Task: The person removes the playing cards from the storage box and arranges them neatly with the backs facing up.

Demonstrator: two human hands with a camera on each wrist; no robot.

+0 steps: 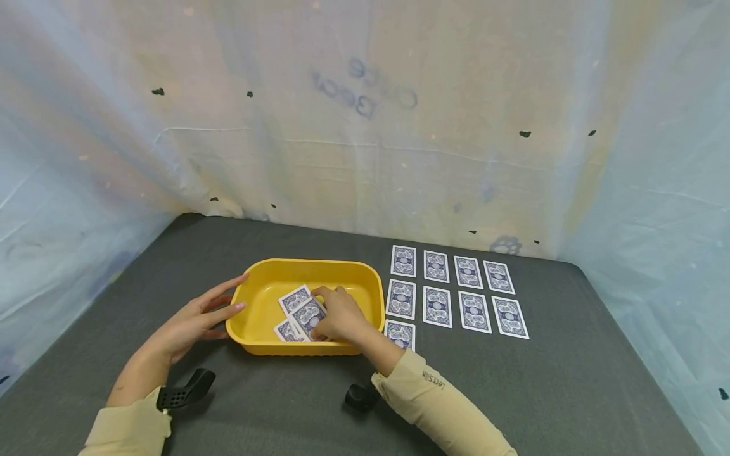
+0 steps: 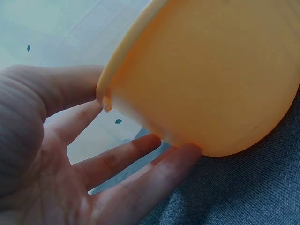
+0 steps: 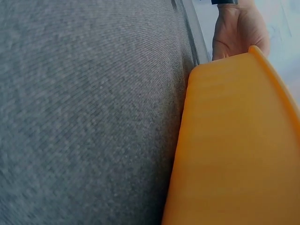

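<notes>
Hands: left [image 1: 188,323], fingers spread, touching smooth, round-cornered yellow tray [image 1: 302,349] | right [image 1: 340,315], curled, gripping patterned card [image 1: 306,316]

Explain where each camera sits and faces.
Head: on the head, facing forward and down at the yellow tub and cards; left hand and right hand show.
Left wrist: on that wrist, facing the tub's outside; left hand shows.
Right wrist: on that wrist, facing along the tub's side; left hand shows.
Both wrist views share tub and left hand.
</notes>
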